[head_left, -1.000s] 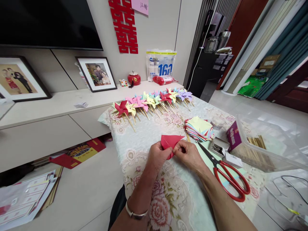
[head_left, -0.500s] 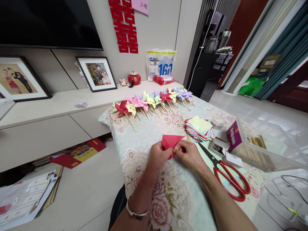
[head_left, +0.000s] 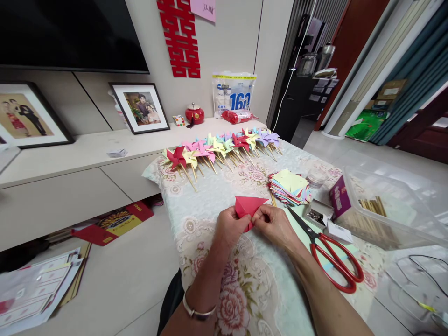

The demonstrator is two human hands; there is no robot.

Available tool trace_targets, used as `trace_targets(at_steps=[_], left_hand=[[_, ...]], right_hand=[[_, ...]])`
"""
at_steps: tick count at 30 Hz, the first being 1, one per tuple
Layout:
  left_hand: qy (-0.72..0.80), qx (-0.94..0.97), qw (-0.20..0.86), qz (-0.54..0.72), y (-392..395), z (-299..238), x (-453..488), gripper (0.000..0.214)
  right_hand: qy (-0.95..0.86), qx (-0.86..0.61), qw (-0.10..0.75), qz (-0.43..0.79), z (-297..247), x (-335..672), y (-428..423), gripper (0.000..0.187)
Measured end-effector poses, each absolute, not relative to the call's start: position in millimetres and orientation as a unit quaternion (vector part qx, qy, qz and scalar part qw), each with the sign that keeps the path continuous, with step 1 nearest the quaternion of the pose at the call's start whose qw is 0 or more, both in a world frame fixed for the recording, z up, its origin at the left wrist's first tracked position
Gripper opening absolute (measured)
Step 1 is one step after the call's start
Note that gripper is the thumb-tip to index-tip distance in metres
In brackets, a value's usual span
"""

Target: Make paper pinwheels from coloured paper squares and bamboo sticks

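A folded piece of red paper is pinched between both my hands, just above the floral tablecloth. My left hand grips its left side with closed fingers. My right hand pinches its right side, fingers curled. A stack of coloured paper squares lies just beyond my right hand. Red-handled scissors lie shut to the right of my right wrist.
A row of finished paper pinwheels on sticks lies along the table's far edge. A clear plastic box with wooden sticks, a small box of pins and a purple carton sit at the right. Papers lie on the floor at left.
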State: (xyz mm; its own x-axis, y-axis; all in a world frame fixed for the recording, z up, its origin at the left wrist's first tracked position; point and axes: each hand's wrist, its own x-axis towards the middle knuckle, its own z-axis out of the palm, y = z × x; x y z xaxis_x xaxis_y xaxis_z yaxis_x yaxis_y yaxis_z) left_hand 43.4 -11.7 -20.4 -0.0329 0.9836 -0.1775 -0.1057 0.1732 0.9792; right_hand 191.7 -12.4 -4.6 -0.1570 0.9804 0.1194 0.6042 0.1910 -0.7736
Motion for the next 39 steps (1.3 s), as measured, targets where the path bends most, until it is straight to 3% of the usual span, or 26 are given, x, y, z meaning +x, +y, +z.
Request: trace_targets(at_steps=[20,31,39], left_hand=[[0.534,0.425,0.548,0.483,-11.1,-22.1,43.4,0.014],[0.49,0.361,0.605,0.513,-15.5,-13.7,41.4,0.014],[0.526,0.409,0.559,0.494,-11.6,-21.9,41.4,0.02]], right_hand=[[-0.701,-0.561,0.324,0.299,-5.1,192.2,-12.3,0.012],[-0.717,-0.544,0.338,0.276,-6.7,192.8,-11.7,0.013],[-0.736,-0.549,0.324,0.227,-6.4,192.8,-12.7,0.014]])
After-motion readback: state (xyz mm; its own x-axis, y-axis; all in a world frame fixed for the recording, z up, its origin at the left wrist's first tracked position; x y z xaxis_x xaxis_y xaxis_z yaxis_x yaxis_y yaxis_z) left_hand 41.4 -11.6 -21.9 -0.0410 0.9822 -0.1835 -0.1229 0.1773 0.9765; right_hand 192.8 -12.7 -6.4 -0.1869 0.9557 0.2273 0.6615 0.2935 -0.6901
